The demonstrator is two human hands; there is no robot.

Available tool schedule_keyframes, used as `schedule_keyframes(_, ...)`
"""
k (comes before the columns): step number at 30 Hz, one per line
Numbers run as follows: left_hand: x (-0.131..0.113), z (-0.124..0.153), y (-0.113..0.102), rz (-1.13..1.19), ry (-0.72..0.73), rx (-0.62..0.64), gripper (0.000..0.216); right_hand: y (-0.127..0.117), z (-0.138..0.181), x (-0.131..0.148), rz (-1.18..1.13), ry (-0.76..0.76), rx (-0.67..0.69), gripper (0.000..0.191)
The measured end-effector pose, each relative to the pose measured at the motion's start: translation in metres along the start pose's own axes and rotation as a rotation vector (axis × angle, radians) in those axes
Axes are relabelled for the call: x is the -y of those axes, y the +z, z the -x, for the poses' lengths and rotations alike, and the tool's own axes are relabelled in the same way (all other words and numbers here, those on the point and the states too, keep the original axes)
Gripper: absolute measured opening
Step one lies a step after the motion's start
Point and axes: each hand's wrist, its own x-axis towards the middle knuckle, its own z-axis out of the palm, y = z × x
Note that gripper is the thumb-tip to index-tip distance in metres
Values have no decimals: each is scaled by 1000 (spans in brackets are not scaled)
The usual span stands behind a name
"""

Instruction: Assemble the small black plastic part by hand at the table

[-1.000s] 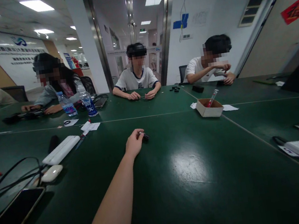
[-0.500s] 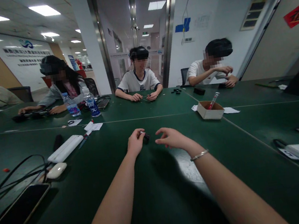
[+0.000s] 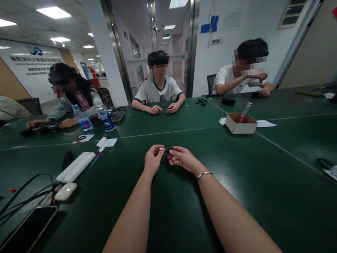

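Observation:
In front of me, a small black object with a shiny metallic end (image 3: pixel 167 149) is held just over the green table (image 3: pixel 181 209). It is too small for me to make out its kind. My left hand (image 3: pixel 153 161) pinches its shiny left end between thumb and fingers. My right hand (image 3: pixel 184 159), with a silver bracelet (image 3: pixel 204 174) at the wrist, closes thumb and forefinger on its dark right end. The other right fingers curl below it. Fingertips cover part of the object on both sides.
To the left lie a white power strip (image 3: pixel 76 167), black cables, a white mouse-shaped item (image 3: pixel 66 192) and a phone (image 3: pixel 18 246). An open box (image 3: pixel 241 127) holding a red tube stands right of centre. Two bottles (image 3: pixel 104 115) stand farther back. Several people sit across the table.
My right hand has moved left and closed on the object's right end; it was open and apart before. The object has turned from slanting down to nearly level. The view has shifted slightly.

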Motion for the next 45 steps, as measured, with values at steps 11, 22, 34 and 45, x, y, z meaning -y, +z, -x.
schedule_keyframes(11, -8, 3, -4, -84, 7, 45, 26, -2, 3, 1, -62, -51, 9, 39)
schedule_keyframes(22, -9, 2, -4, -11, -38, 43, 19, 1, 3, 3, -92, -22, -15, 19)
schedule_keyframes(34, -14, 5, -3, -57, -19, 18, 19, 0, 3, 3, -102, -14, -18, 12)
schedule_keyframes(45, -16, 5, -3, -78, -40, -6, 24, 1, 3, 4, -108, 3, -62, 14)
